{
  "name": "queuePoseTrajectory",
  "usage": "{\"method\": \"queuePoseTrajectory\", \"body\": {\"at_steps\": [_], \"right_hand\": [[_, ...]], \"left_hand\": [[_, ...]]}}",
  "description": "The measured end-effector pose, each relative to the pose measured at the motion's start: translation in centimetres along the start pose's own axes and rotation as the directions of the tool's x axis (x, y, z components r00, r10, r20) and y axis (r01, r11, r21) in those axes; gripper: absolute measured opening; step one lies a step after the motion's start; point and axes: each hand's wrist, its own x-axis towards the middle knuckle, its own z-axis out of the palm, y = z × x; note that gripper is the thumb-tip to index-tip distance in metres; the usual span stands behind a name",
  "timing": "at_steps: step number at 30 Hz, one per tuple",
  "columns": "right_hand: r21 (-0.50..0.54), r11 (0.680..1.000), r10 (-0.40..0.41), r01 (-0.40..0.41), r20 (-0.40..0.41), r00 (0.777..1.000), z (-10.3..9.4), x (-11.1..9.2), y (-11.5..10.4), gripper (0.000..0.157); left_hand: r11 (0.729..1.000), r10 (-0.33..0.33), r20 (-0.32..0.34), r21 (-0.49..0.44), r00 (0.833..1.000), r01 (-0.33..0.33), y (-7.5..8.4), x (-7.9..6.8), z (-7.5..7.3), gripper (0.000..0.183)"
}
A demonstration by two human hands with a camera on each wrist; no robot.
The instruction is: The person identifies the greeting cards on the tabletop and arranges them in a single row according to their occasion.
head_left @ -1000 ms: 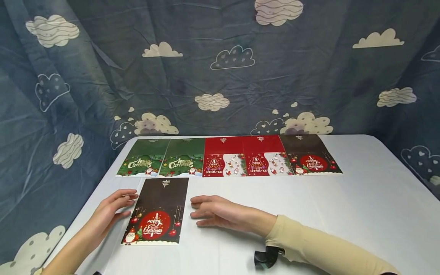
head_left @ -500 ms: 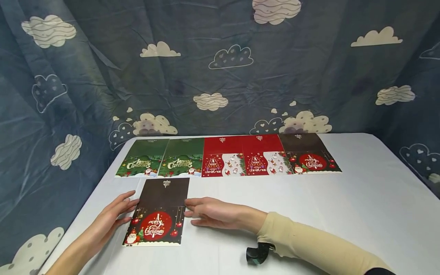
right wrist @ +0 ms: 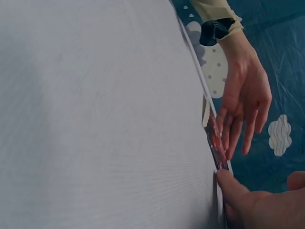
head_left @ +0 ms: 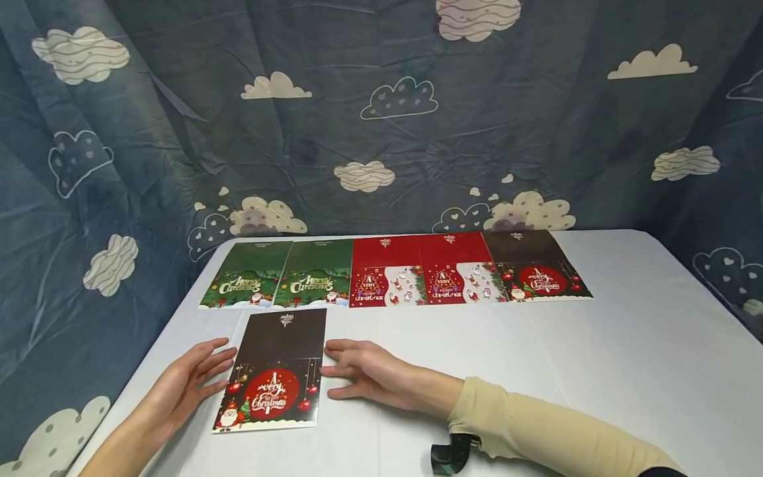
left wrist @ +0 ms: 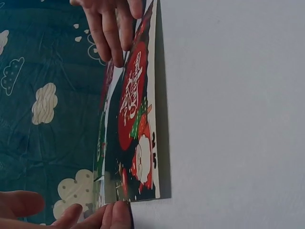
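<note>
A dark Christmas card (head_left: 286, 338) with a red circle and white lettering lies unfolded, its picture half towards me. Along its left edge is my left hand (head_left: 185, 381), fingers extended and fingertips right at the card. On the opposite side my right hand (head_left: 375, 374) touches the right edge with its fingertips, fingers spread. A shadow runs along the near edge of the card (left wrist: 133, 105) in the left wrist view, and that edge looks slightly raised. From the right wrist view the card (right wrist: 215, 143) shows only as a thin strip between the hands.
Behind it stretches a row of unfolded cards: two green (head_left: 244, 275) (head_left: 316, 275), two red (head_left: 387, 255) (head_left: 456, 252), and one dark card (head_left: 536, 265) at the right end. They lie on a white table (head_left: 626, 371) before a blue cloud-print curtain (head_left: 536, 132).
My right hand has moved left to the card's right edge. The left hand stays beside the left edge, slightly lower. The card's near edge has shifted a little towards me.
</note>
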Motion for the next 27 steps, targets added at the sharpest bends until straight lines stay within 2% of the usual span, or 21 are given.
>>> {"method": "queuePoseTrajectory", "body": {"at_steps": [3, 5, 10, 15, 19, 22, 27], "right_hand": [[0.032, 0.999, -0.002, 0.002, -0.012, 1.000, -0.1, 0.0, 0.0, 0.068], [0.044, 0.999, -0.003, 0.004, -0.015, 1.000, -0.2, 0.1, 0.0, 0.068], [0.041, 0.999, -0.013, 0.013, -0.013, 1.000, -0.3, 0.0, 0.1, 0.070], [-0.015, 0.999, -0.036, 0.036, -0.035, 0.999, -0.4, -0.4, -0.1, 0.069], [-0.062, 0.997, -0.054, 0.050, -0.065, 0.996, -0.6, -0.9, -0.3, 0.068], [-0.084, 0.995, -0.065, 0.058, -0.084, 0.994, -0.8, -1.3, -0.3, 0.068], [-0.081, 0.995, -0.070, 0.064, -0.080, 0.994, -1.5, -1.8, -0.6, 0.068]], "left_hand": [[1.000, 0.013, 0.007, -0.003, 1.000, -0.013, -0.1, 0.1, 0.1, 0.066], [0.999, 0.025, 0.007, -0.033, 1.000, -0.025, -0.3, 0.1, 0.0, 0.057], [0.984, 0.020, 0.014, -0.177, 1.000, -0.018, -0.6, -0.2, -0.4, 0.030], [0.951, -0.004, 0.012, -0.309, 1.000, 0.008, -0.4, -0.5, 0.2, 0.026], [0.928, 0.055, 0.047, -0.371, 0.997, -0.034, -0.3, -0.9, 0.8, 0.024], [0.915, 0.135, 0.104, -0.395, 0.985, -0.083, -0.4, -1.2, 1.2, 0.030], [0.908, 0.205, 0.152, -0.400, 0.967, -0.129, -0.1, -1.5, 1.8, 0.031]]}}
